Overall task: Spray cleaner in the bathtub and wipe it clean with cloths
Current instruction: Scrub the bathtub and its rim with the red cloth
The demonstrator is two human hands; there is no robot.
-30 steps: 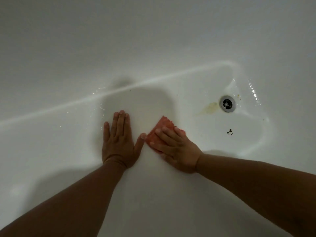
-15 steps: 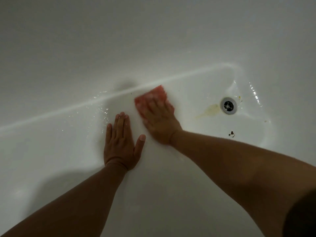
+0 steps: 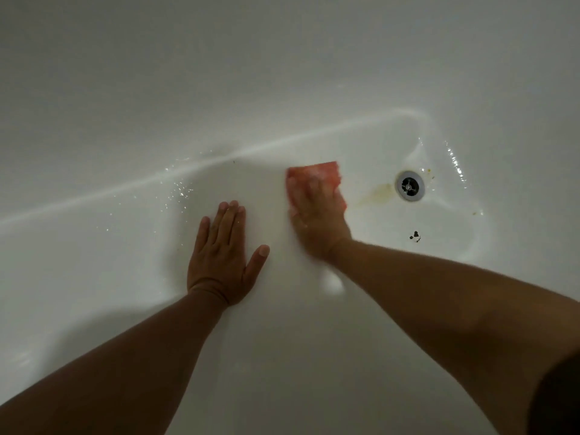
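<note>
The white bathtub (image 3: pixel 125 89) fills the view, its floor wet with droplets. My left hand (image 3: pixel 222 255) lies flat on the tub floor, fingers straight, thumb spread to the right. To its right, my right hand (image 3: pixel 314 215) presses a pink-red cloth (image 3: pixel 317 174) flat against the floor; the hand is motion-blurred and covers most of the cloth. The cloth sits a short way left of the metal drain (image 3: pixel 409 185).
A yellowish stain (image 3: pixel 376 193) streaks the floor just left of the drain. A small dark speck (image 3: pixel 415 236) lies below the drain, and tiny yellow flecks (image 3: pixel 430 173) dot the far side. The tub wall curves up behind and to the right.
My right hand pushed the cloth away from me toward the tub wall, then swept it rightward toward the drain. My left hand stayed planted in place.
</note>
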